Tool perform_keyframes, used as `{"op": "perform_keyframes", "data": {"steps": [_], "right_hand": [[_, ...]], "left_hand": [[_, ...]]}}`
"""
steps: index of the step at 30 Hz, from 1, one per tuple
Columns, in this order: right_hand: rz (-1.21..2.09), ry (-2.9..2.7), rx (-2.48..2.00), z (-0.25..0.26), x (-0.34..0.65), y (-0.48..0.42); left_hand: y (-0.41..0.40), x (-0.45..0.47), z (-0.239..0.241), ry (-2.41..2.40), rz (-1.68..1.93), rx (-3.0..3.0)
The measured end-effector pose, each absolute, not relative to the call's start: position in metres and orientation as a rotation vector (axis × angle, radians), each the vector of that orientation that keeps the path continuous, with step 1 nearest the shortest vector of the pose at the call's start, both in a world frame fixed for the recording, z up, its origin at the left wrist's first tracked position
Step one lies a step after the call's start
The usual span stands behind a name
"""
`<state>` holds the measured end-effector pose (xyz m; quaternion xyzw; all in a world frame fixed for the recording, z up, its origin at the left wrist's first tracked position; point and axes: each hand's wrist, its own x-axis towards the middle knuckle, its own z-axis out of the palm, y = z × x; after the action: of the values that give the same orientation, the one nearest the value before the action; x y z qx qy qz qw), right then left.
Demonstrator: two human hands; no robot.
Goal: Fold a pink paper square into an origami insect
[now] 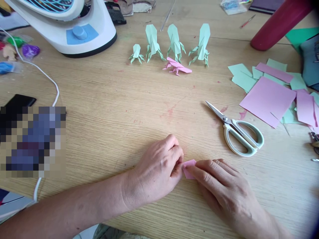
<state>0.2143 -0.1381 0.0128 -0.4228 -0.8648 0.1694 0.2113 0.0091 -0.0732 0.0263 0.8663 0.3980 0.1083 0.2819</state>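
Observation:
A small folded pink paper piece (189,165) lies on the wooden table (112,99) near the front edge. My left hand (159,169) pinches its left side with curled fingers. My right hand (221,186) presses down on it from the right, fingers together and laid flat over the paper. Most of the piece is hidden under my fingers.
White-handled scissors (236,132) lie just right of my hands. Several green origami figures (174,43) and a pink one (176,65) stand at the back. Loose pink and green paper sheets (269,96) pile at right. A white fan base (74,30), cable and phone sit at left.

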Motion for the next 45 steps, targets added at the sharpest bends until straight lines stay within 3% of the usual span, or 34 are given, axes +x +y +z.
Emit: {"op": "perform_keyframes", "data": {"steps": [10,25,33,45], "right_hand": [[0.266,-2.553,-0.986,0.013,0.220,-0.139],[0.349,-2.527,-1.037,0.013,0.218,-0.138],[0.351,-2.549,-1.018,0.010,0.220,-0.139],[0.214,-2.560,-1.005,0.018,0.214,-0.143]], "left_hand": [[-0.072,0.008,0.027,1.034,0.248,2.370],[-0.070,0.000,0.025,0.946,0.367,2.341],[-0.075,-0.023,0.027,0.593,0.491,2.788],[-0.093,-0.023,0.020,0.634,0.598,2.986]]}}
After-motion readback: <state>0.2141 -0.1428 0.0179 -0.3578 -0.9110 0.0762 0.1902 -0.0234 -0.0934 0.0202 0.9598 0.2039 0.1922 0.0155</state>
